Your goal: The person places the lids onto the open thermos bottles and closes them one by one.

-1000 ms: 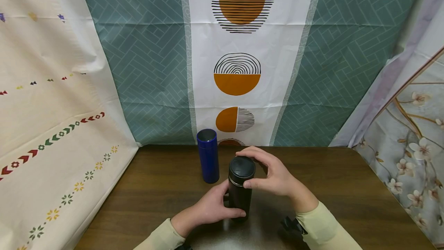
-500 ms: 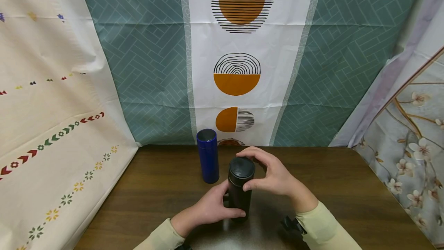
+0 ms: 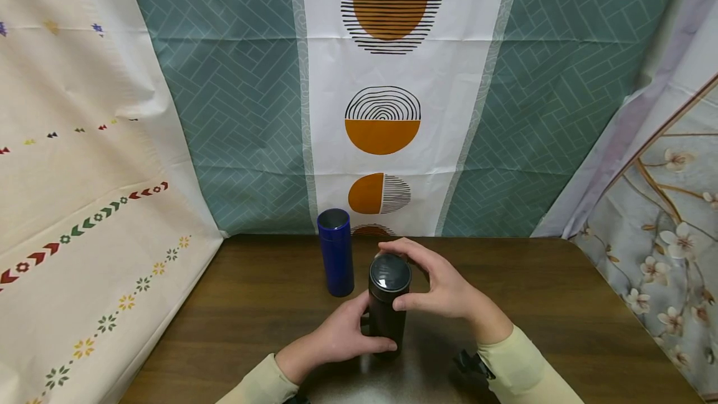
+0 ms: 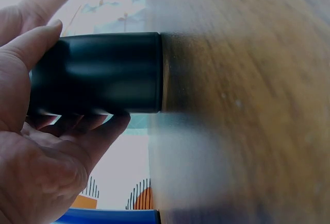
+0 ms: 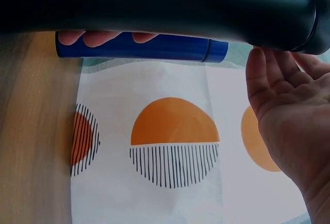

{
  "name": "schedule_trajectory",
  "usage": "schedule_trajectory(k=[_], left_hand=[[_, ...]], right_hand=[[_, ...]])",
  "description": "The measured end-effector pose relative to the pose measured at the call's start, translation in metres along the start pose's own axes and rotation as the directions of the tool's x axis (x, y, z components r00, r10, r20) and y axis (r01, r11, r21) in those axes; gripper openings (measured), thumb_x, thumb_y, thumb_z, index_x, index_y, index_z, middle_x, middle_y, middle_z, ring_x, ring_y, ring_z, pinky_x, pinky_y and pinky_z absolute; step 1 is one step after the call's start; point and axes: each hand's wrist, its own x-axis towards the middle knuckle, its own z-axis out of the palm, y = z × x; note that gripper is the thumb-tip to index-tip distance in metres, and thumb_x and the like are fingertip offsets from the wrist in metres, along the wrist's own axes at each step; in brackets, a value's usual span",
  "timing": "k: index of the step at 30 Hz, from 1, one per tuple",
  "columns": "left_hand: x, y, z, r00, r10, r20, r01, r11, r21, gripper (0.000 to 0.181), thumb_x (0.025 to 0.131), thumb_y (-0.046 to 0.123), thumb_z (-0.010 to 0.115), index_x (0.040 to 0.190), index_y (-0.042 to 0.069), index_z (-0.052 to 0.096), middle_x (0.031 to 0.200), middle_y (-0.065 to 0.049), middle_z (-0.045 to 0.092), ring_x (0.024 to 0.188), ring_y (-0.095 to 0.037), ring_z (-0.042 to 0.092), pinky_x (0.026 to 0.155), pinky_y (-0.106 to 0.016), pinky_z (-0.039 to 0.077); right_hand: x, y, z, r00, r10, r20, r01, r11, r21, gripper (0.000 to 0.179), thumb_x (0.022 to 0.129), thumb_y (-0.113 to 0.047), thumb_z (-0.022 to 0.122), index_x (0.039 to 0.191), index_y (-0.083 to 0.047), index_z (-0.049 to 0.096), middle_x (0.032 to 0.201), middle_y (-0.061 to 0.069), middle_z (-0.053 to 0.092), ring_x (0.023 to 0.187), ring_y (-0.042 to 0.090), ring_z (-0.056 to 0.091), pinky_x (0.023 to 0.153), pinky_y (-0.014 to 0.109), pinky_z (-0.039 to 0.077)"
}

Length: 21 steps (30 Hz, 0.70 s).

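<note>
A black thermos bottle (image 3: 386,323) stands upright on the table, its round black lid (image 3: 390,272) seated on top. My left hand (image 3: 344,332) grips the lower body, thumb across the near side and fingers behind it. In the left wrist view, that hand (image 4: 49,157) wraps the bottle (image 4: 103,74) just above its base. My right hand (image 3: 443,282) holds the top, thumb at the lid's lower edge and fingers round the far side. The right wrist view has the right hand (image 5: 289,100) with its fingertips against the bottle near the lid seam.
Behind and left of the black bottle, a blue thermos bottle (image 3: 338,260) stands upright with a dark top. The brown wooden table (image 3: 252,310) meets a patterned cloth (image 3: 241,111) at the back. More cloths hang at both sides.
The silvery line under the lid no longer shows, and the lid now catches a bright reflection. My right fingers have shifted slightly left round the lid; the left hand keeps its hold.
</note>
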Motion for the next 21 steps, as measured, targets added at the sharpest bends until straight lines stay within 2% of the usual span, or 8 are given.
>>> schedule_trajectory(k=[7,15,21], left_hand=[[-0.0003,0.0006,-0.0001,1.000,0.000,0.000,0.000,1.000,-0.002,0.080,0.092,0.036,0.095,0.159,0.035,0.051,0.144,0.010,0.068,0.130,-0.013,0.067,0.112,-0.043,0.054],[-0.0007,0.0014,-0.0002,1.000,-0.001,0.004,0.001,1.000,-0.009,0.079,0.092,0.035,0.094,0.159,0.035,0.051,0.144,0.010,0.068,0.130,-0.013,0.067,0.112,-0.043,0.054],[-0.0005,0.0004,0.0000,1.000,-0.003,0.005,0.003,1.000,-0.009,0.078,0.093,0.035,0.094,0.158,0.034,0.052,0.143,0.009,0.068,0.130,-0.013,0.067,0.112,-0.043,0.054]], right_hand=[[0.0016,-0.0019,0.0026,1.000,0.005,-0.004,-0.006,0.999,-0.040,0.078,0.089,-0.010,0.093,0.158,-0.017,0.059,0.149,0.008,0.065,0.129,0.025,0.065,0.114,0.039,0.050],[0.0007,0.0001,0.0034,0.999,0.010,-0.044,-0.012,0.999,-0.047,0.072,0.088,-0.007,0.093,0.152,-0.016,0.064,0.147,0.008,0.067,0.126,0.025,0.067,0.111,0.036,0.054],[0.0018,-0.0003,0.0034,0.999,0.020,-0.046,-0.021,0.999,-0.040,0.073,0.086,-0.009,0.096,0.151,-0.017,0.065,0.145,0.006,0.068,0.122,0.026,0.068,0.107,0.039,0.056]])
